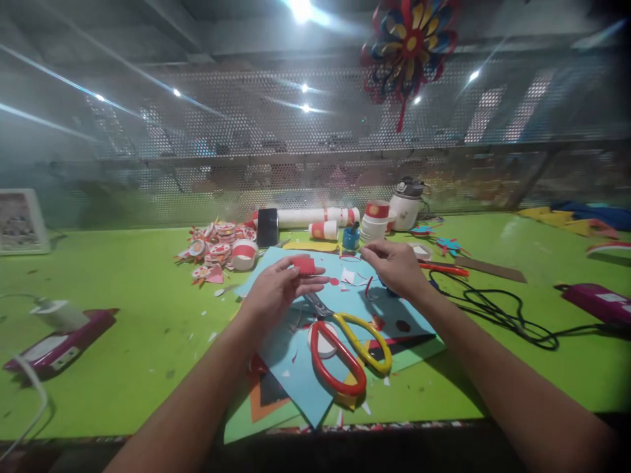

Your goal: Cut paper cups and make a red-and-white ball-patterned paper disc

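Observation:
My left hand [280,289] is held palm up over the light blue paper [305,387], with a small red paper piece [304,265] with a notched edge between thumb and fingers. My right hand [397,266] has its fingertips pinched together just right of a small blue bottle [351,239]; whatever they may hold is hidden. Between my forearms lies a large pair of scissors [323,311], one handle red and the other yellow. Its blades run under my left hand. A round white disc [324,341] shows beneath the red handle. Red and white paper scraps are scattered around.
Decorated round paper pieces [219,243] are heaped at the back left beside a paper cup [244,254]. Further back stand stacked cups [375,220] and a white flask [407,205]. A black cable [513,309] coils at right; a purple power strip [66,341] lies left.

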A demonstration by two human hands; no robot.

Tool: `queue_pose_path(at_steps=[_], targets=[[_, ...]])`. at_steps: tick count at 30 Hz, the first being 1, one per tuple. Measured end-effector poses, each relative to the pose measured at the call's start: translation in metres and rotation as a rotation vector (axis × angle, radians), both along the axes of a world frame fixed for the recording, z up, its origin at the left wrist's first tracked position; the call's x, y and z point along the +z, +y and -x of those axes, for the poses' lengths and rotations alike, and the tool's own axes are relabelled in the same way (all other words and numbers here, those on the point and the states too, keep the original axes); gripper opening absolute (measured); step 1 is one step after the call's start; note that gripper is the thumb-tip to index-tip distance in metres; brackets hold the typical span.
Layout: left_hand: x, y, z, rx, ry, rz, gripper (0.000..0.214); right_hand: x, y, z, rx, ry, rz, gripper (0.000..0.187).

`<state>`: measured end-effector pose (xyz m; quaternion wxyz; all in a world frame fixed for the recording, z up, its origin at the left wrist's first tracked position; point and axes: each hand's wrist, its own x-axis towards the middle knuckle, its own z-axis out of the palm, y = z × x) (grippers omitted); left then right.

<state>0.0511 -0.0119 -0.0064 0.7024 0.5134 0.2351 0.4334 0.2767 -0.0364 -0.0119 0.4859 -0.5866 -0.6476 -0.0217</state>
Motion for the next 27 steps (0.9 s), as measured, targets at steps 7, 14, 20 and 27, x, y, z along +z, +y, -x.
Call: queue_pose_path(at_steps=[7,14,20,27], targets=[[-0.005,0.005,0.001,0.078,-0.019,-0.026,0.009,-0.004,0.001,0.005,-0.009,-0.033,0.003,0.018],[-0.003,0.021,0.011,0.472,-0.196,-0.236,0.008,-0.004,0.000,0.002,-0.037,-0.055,0.022,0.019],[-0.004,0.024,0.012,0.584,-0.246,-0.251,0.009,-0.006,0.006,0.017,0.027,-0.179,0.074,0.021],[0.003,0.019,0.015,0.582,-0.263,-0.253,0.010,0.022,0.036,0.051,0.191,-0.485,0.249,0.016]])
